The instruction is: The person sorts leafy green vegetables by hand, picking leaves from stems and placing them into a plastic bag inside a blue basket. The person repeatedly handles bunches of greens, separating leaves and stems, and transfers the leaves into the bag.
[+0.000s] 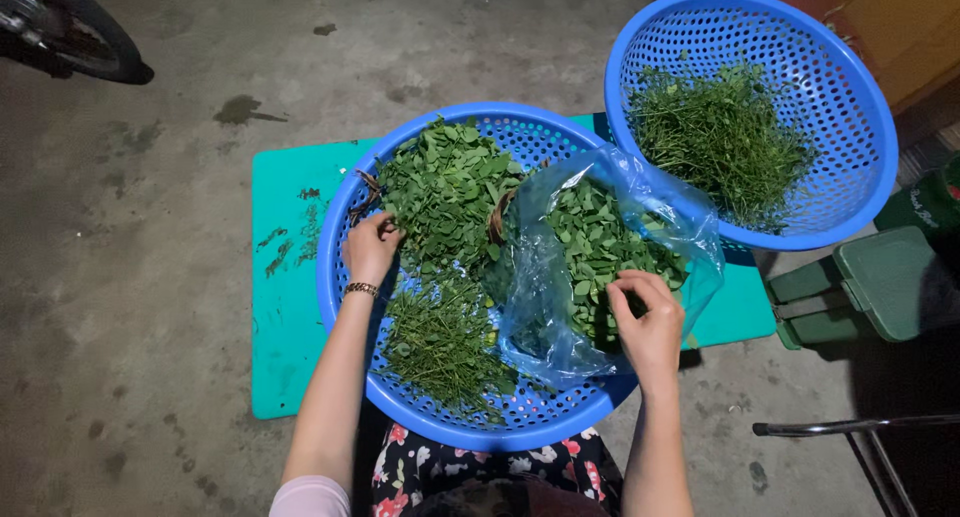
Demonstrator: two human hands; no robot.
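While both hands work apart, left hand [370, 247] pinching leafy stems [440, 192], right hand [650, 322] gripping plastic bag [600, 247].

Both hands [372, 247] [648, 322] pick leaves [445, 192] in a blue basket [335, 277].

beside the upper blue basket [860, 107], a green stool [880, 282] runs off the edge. a wheel [85, 37] is cut by the corner. beneath the clear bag [560, 317], the right hand [648, 322] fingertips are hidden.

Left hand [370, 247] curled, fingers bent, wrist braceleted, right hand [648, 317] fingertips pinched, both forearms extended
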